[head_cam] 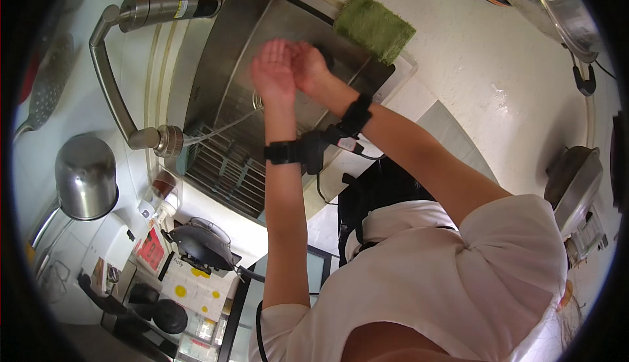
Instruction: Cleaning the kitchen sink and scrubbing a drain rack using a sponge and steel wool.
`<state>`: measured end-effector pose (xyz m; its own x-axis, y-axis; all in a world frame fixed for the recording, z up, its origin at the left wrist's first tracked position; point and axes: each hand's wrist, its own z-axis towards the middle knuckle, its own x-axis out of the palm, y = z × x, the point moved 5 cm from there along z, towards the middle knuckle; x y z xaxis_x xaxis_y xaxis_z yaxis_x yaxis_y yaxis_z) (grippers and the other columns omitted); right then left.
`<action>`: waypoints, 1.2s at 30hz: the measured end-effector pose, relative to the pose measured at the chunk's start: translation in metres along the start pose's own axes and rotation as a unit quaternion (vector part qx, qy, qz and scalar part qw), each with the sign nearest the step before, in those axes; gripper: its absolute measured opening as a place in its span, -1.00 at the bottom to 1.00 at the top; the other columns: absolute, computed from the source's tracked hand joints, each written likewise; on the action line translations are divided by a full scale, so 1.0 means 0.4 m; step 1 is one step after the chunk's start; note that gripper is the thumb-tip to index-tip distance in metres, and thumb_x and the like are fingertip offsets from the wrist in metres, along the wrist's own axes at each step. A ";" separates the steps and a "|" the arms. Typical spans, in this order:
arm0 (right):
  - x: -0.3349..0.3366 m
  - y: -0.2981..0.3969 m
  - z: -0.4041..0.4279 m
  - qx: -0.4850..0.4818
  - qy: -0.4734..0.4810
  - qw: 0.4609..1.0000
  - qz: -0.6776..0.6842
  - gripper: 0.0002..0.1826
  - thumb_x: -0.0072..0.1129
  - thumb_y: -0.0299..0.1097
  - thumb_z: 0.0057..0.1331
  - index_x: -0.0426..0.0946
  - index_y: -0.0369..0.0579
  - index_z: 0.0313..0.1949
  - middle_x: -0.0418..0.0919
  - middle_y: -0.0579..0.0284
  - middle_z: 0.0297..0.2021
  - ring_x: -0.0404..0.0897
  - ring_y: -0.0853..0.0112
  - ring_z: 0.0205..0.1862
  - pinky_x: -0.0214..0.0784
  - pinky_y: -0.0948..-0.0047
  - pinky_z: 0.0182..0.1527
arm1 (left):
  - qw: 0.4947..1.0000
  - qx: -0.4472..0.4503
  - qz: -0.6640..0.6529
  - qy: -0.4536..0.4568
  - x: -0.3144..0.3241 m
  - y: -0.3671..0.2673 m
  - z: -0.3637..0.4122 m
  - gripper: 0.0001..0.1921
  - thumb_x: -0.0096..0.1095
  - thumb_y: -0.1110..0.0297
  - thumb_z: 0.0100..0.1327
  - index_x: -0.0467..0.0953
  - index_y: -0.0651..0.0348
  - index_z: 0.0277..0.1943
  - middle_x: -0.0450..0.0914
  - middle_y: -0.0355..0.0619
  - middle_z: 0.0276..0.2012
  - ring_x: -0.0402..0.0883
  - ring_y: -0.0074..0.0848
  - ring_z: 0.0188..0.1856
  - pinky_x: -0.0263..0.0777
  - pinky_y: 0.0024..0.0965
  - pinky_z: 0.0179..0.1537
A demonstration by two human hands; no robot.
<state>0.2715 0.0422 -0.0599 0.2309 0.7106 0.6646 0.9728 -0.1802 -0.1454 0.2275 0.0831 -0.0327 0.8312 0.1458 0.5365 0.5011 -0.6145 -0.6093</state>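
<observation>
My left hand (pixel 274 67) is over the stainless steel sink (pixel 236 67), palm up, fingers extended and slightly blurred. Beside it, my right hand (pixel 310 67) is turned up too, and their inner edges meet or overlap. Neither palm shows any object. From the faucet's spout (pixel 170 141) a thin stream of water (pixel 223 128) runs into the sink, passing out of sight near my left wrist. A metal drying rack (pixel 228 177) lies across the sink's near-left part. Both my wrists wear black straps with small devices and cables.
A green cloth (pixel 374 28) lies on the sink's right rim. The faucet body (pixel 162 8) stands at upper left. A steel pot (pixel 86 177) hangs at left; a black wok (pixel 201 246) stands below the sink. More pans are on the right, near the counter (pixel 471 57).
</observation>
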 end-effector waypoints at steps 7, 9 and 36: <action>-0.054 -0.068 0.025 0.008 -0.058 0.991 -0.117 -0.75 -0.22 -0.23 0.24 0.35 -0.13 -0.29 0.40 0.17 -0.25 0.35 0.33 -0.20 0.21 0.39 -0.11 | 0.989 -0.054 -0.109 -0.079 -0.122 0.002 -0.037 -0.52 -0.49 0.25 0.24 0.09 0.48 0.08 0.20 0.16 0.07 0.16 -0.20 0.14 0.00 -0.26 0.18; -0.047 -0.149 -0.012 0.044 -0.057 0.992 -0.102 -0.77 -0.19 -0.23 0.23 0.36 -0.11 -0.32 0.41 0.20 -0.30 0.37 0.35 -0.23 0.22 0.41 -0.13 | 0.984 -0.043 -0.148 -0.087 -0.194 -0.040 -0.063 -0.53 -0.50 0.27 0.23 0.11 0.47 0.08 0.21 0.16 0.07 0.16 -0.19 0.15 0.00 -0.26 0.19; 0.008 -0.335 0.009 0.248 0.154 0.856 -0.425 -0.75 -0.17 -0.20 0.24 0.40 -0.09 -0.29 0.45 0.28 -0.35 0.40 0.45 -0.27 0.23 0.53 -0.16 | 0.999 0.005 -0.042 0.007 -0.350 -0.227 -0.154 -0.60 -0.22 0.30 0.21 0.20 0.42 0.03 0.39 0.03 -0.07 0.33 -0.29 0.03 0.14 -0.25 0.11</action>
<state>0.1420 0.0709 -0.0408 -0.5058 0.2136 0.8358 0.6914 0.6798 0.2447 0.0509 0.0708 -0.0166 0.7828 0.1853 0.5941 0.5712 -0.5930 -0.5676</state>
